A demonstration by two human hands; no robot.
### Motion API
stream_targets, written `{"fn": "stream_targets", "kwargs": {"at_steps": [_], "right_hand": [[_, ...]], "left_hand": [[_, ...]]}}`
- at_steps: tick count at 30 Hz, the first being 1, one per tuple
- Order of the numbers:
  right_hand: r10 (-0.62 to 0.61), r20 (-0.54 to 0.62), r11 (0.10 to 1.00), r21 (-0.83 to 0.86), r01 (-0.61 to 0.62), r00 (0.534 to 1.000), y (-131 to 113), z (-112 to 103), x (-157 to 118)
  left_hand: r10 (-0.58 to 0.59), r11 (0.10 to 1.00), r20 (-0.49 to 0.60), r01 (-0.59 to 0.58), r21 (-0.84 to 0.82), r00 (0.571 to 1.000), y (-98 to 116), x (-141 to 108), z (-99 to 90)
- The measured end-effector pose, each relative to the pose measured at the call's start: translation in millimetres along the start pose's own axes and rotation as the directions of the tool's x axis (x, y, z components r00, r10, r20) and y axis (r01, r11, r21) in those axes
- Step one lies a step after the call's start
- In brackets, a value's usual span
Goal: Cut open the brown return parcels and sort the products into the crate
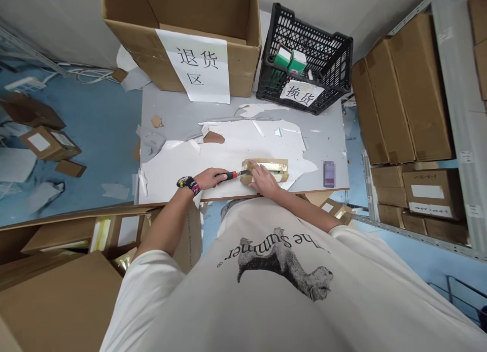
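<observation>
A small taped cardboard parcel lies near the front edge of a worn grey table. My left hand, with a colourful watch on its wrist, grips a red-and-black utility knife whose blade touches the parcel's left end. My right hand presses down flat on the parcel's near side and holds it still.
A big open carton with a white paper sign stands at the back of the table. Beside it is a black plastic crate holding green-and-white boxes. Stacked cartons fill shelves on the right. More cartons lie at lower left.
</observation>
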State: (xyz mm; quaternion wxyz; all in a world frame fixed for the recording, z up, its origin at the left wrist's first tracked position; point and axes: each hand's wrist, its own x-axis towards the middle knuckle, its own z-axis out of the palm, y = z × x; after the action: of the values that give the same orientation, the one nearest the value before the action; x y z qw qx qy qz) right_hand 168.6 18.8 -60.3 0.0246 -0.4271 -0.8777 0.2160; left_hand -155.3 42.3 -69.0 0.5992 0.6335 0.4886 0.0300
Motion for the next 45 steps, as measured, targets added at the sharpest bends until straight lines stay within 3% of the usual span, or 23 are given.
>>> {"fn": "stream_targets", "kwargs": {"at_steps": [4, 8, 11, 15, 17, 20, 25, 28, 31, 37, 45], "right_hand": [[-0.011, -0.002, 1.0, 0.002, 0.011, 1.0, 2, -4, 0], [-0.007, -0.025, 0.999, 0.043, 0.008, 1.0, 3, -9, -5], [0.049, -0.093, 0.994, 0.105, -0.04, 0.994, 6, -12, -5], [0.138, -0.151, 0.982, 0.149, -0.116, 0.979, 12, -21, 6], [0.139, -0.117, 0.986, 0.112, -0.126, 0.983, 16, -27, 14], [0.115, 0.023, 0.993, -0.013, -0.114, 0.993, 20, -39, 25], [-0.014, 0.216, 0.969, -0.236, 0.066, 0.976, 20, -61, 34], [-0.054, 0.29, 0.945, -0.293, 0.143, 0.956, 17, -69, 40], [-0.03, 0.308, 0.947, -0.295, 0.126, 0.951, 15, -68, 49], [-0.021, 0.201, 0.981, -0.184, 0.059, 0.979, 21, -52, 47], [0.012, 0.106, 0.994, -0.111, 0.0, 0.994, 25, -50, 26]], "left_hand": [[0.05, 0.994, 0.003, -0.05, 0.092, 0.999, 3, 4, -7.0], [0.049, 0.998, -0.036, -0.05, -0.04, 0.998, -17, -16, -1.3], [0.011, 0.99, -0.184, -0.036, -0.134, 0.983, -34, -35, 15.6], [-0.02, 0.987, -0.401, -0.046, -0.155, 0.916, -40, -53, 38.5], [0.045, 0.994, -0.465, -0.084, -0.063, 0.884, -34, -58, 46.4], [0.131, 0.991, -0.531, -0.109, 0.072, 0.837, -21, -63, 54.0], [0.161, 0.987, -0.649, -0.102, 0.127, 0.744, -13, -74, 60.2], [0.154, 0.987, -0.664, -0.08, 0.14, 0.731, -17, -80, 62.1], [0.156, 0.985, -0.659, -0.068, 0.157, 0.736, -23, -84, 62.5], [0.129, 0.987, -0.702, -0.026, 0.156, 0.7, -25, -85, 60.4], [0.132, 0.99, -0.712, -0.049, 0.135, 0.689, -26, -81, 65.5]]}}
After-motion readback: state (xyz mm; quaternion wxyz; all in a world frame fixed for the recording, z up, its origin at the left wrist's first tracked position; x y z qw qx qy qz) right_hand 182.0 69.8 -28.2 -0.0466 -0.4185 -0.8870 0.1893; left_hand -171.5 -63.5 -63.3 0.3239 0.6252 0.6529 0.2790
